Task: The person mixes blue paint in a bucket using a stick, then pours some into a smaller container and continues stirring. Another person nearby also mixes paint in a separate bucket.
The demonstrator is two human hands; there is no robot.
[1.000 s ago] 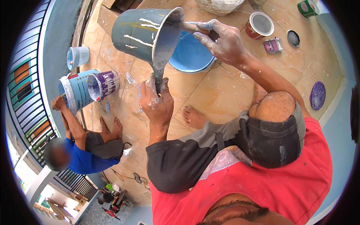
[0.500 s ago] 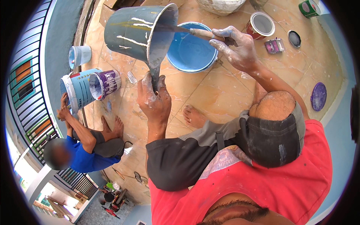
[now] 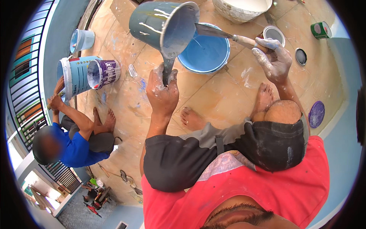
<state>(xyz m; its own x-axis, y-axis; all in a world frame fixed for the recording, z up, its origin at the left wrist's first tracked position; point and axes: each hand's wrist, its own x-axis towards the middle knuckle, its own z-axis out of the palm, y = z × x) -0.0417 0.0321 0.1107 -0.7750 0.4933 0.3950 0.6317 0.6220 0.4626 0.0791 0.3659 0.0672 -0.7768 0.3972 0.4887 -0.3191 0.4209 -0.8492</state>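
Fingers (image 3: 155, 79) of our left hand (image 3: 163, 97), toward 11 o'clock, pinched a grey strip (image 3: 167, 66) — thumb on one side, forefinger on the other — at the lower rim of a dark grey bucket (image 3: 150, 28). We saw that bucket tipped over just short of 12 o'clock, white drips on its wall, its mouth turned toward 3. At 2 o'clock our right hand (image 3: 275, 63) had thumb and fingers pinching the wooden handle of a putty knife (image 3: 248, 41); its blade pointed to 10, the tip at the bucket's mouth, though we could not tell whether they touched. Beyond the blade, between 12 and 1, stood a blue bucket (image 3: 204, 68). We had a white bowl (image 3: 236, 14) at 1, and at 2 an opened tin (image 3: 274, 32), a dark round lid (image 3: 301, 56) and a green can (image 3: 320, 30). A purple lid (image 3: 316, 114) showed at 3. Toward 9, a co-worker (image 3: 82, 147) in blue had both hands at a light-blue bucket (image 3: 81, 80), with a purple tub (image 3: 110, 73) just beside it.
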